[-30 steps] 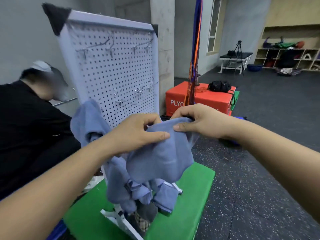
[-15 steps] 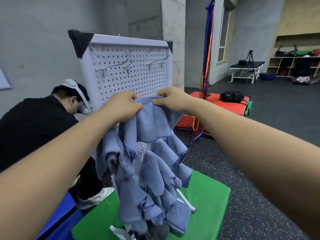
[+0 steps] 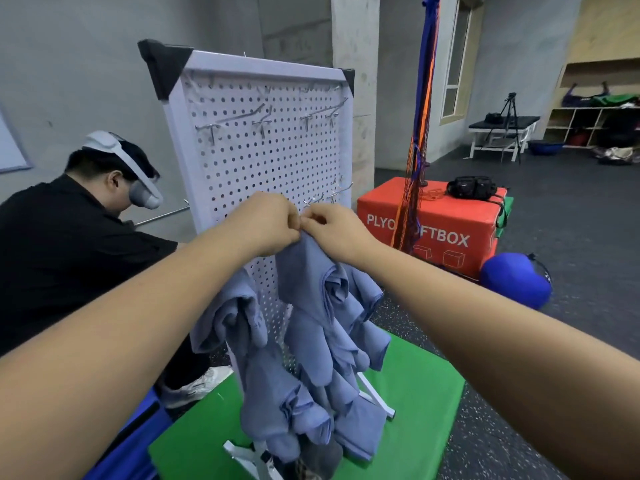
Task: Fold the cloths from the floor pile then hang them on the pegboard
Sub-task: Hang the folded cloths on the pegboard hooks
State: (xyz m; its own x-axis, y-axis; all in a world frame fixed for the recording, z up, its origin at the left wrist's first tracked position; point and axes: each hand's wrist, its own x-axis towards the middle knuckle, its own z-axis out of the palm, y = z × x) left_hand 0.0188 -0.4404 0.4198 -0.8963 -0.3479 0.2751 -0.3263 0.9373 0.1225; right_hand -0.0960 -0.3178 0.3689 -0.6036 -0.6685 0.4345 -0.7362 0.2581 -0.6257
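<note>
A white pegboard (image 3: 266, 157) with metal hooks stands upright on a green mat (image 3: 415, 410). Both my hands meet at its middle row of hooks, against the board. My left hand (image 3: 268, 223) and my right hand (image 3: 334, 230) pinch the top edge of a folded blue cloth (image 3: 304, 282), which hangs down below them. Several other blue cloths (image 3: 277, 393) hang on the lower hooks beneath and to the left. The hook under my fingers is hidden. The floor pile is out of view.
A person in black with a headset (image 3: 69, 237) crouches left of the board. An orange plyo box (image 3: 433, 223) with a black bag stands behind on the right, a blue ball (image 3: 516, 280) beside it. Coloured straps (image 3: 420, 133) hang from above. Dark speckled floor lies to the right.
My hands have lifted the blue cloth up and forward to the board's middle hooks and drawn close together at its top edge. The view has tilted up.
</note>
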